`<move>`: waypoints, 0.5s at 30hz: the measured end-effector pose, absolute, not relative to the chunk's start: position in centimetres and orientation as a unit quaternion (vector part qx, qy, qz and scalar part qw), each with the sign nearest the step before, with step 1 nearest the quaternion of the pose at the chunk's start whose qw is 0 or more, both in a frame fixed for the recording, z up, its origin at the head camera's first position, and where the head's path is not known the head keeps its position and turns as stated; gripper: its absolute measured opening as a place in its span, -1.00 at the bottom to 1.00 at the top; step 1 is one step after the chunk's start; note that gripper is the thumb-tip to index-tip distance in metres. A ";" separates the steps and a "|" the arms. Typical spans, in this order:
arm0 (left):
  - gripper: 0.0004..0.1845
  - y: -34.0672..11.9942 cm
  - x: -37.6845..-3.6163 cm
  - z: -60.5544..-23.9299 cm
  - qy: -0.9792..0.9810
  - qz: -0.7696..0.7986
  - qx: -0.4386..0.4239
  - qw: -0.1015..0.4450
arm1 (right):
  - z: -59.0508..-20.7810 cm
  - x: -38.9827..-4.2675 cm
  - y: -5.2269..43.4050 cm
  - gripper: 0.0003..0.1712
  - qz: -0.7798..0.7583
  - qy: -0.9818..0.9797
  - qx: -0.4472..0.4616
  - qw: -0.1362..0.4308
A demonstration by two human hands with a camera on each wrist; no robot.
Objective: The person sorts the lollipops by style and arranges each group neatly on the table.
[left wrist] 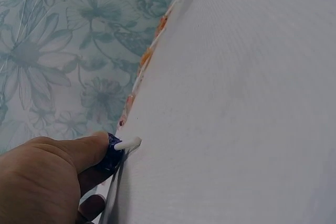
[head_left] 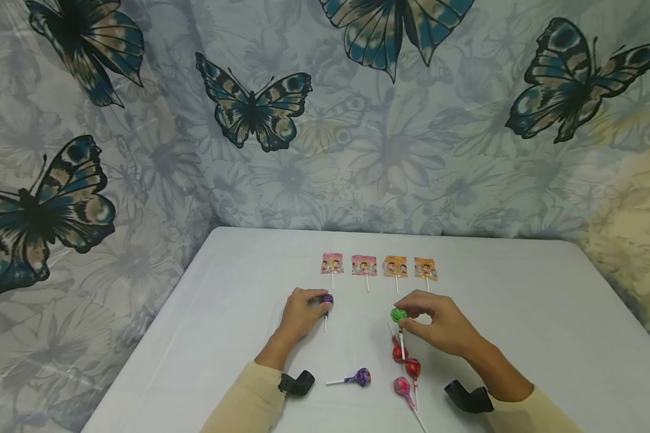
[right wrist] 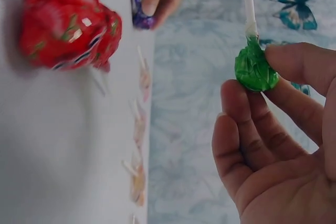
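My left hand pinches a purple-wrapped lollipop by its round head, the white stick toward me, just below the pink flat lollipops. In the left wrist view, thumb and fingers close round the purple head. My right hand holds a green lollipop between thumb and fingertips, its stick hanging toward the red ones in the head view. Under and beside that stick lie two red lollipops, with a pink round lollipop nearer me. Another purple lollipop lies between my forearms, stick pointing left.
Across the white table runs a row of flat wrapped lollipops: two pink, then two orange, sticks toward me. A butterfly-printed cloth hangs behind the table. Dark bands sit on both wrists.
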State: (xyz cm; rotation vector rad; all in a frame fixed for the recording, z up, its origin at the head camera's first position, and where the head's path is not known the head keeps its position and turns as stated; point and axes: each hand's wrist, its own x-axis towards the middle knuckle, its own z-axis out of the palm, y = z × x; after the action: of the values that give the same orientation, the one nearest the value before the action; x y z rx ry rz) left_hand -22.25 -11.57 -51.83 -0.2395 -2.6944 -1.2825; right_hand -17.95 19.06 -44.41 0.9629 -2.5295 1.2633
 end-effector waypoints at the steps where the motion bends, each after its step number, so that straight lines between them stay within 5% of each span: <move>1: -0.68 -11.5 -22.2 -51.8 -0.897 -0.428 -0.078 0.073 | -44.3 -18.1 18.8 -0.69 0.422 -0.843 0.325 0.077; 15: -0.68 -11.4 -22.1 -51.7 -0.902 -0.419 -0.071 0.072 | -44.8 -20.2 16.1 -0.72 0.416 -0.843 0.333 0.069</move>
State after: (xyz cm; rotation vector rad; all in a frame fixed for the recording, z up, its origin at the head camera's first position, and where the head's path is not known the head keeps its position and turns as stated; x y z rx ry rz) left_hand -22.07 -11.37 -51.72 -0.2137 -2.7118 -1.2581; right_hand -20.17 16.10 -44.77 1.0040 -2.5380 1.2533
